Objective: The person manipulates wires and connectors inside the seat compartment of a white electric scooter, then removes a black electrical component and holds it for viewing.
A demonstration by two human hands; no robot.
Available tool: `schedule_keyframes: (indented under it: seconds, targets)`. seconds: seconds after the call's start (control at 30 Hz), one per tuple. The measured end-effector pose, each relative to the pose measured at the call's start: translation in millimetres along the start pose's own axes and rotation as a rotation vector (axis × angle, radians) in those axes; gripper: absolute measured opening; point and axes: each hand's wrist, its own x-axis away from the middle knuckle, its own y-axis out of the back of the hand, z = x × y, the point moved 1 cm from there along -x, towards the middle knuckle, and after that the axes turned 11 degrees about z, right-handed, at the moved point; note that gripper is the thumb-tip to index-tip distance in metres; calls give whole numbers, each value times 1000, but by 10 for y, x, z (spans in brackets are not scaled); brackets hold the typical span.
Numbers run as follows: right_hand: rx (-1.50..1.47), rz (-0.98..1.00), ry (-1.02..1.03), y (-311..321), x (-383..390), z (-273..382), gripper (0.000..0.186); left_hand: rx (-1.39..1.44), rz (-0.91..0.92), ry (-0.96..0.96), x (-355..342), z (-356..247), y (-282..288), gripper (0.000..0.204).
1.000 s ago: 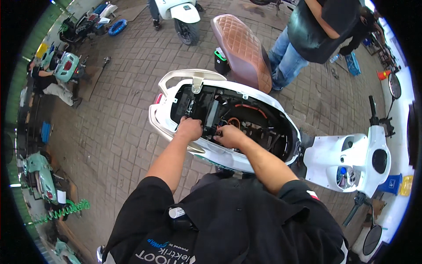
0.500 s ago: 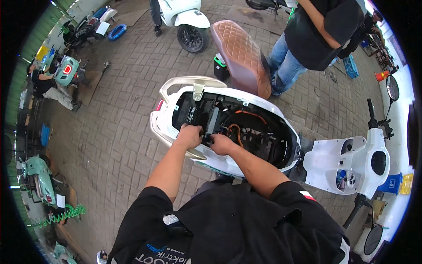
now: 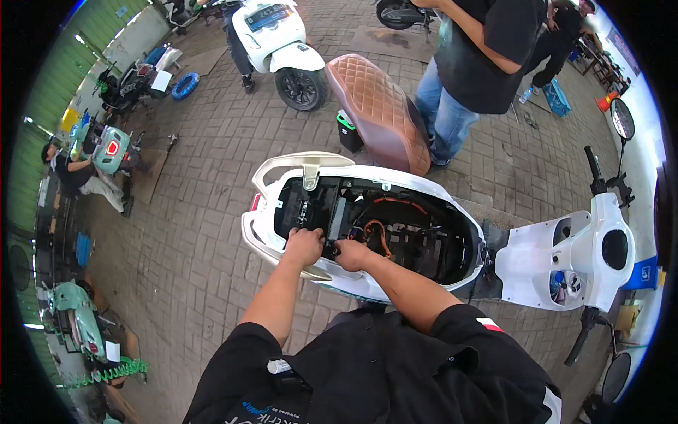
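Reaching with two bare hands into the underseat bay (image 3: 438,244) of a white step-through scooter (image 3: 424,185), which stands crosswise before the person, seat off.

Left hand (image 3: 305,247): at the bay's tail end, near side; fingers curled downward, grip hidden, hold cannot be told.
Right hand (image 3: 349,256): just beside the left, toward the scooter's handlebar end; fingers bent and tucked, object held, if any, cannot be told.
Grey bar (image 3: 338,215): set across the bay, beyond the right hand.
Orange cable (image 3: 387,244): looped inside the bay, on the handlebar side of the right hand.
Cream grab rail (image 3: 293,164): at the scooter's tail.
Brown quilted seat (image 3: 374,88): beyond the scooter's far side, tilted.
Black container (image 3: 348,134), green-topped: beside the seat, beyond the scooter.
Co-worker (image 3: 452,99) in jeans: beyond the scooter, by the seat.

Markings:
Second white scooter (image 3: 286,53): well beyond the first; dark number plate (image 3: 268,18) with pale characters.
Person's black shirt (image 3: 381,367): near side of the scooter; white and blue lettering, partly cut off, on the chest; red-and-white patch (image 3: 491,325) on the right sleeve.
Blue bin (image 3: 641,274): past the scooter's handlebar end; white pictogram.
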Motion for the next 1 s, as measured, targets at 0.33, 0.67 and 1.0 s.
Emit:
schedule_keyframes:
  seconds: [0.33, 0.67, 1.0]
  targets:
    - [-14, -6, 13, -8, 58, -2, 38, -3, -17, 13, 30, -15, -1, 27]
    - [-18, 5, 23, -13, 57, 1, 37, -18, -4, -50, 7, 10, -22, 26]
    - [-24, -55, 41, -95, -31, -119, 36, -39, 28, -47, -15, -12, -38, 27]
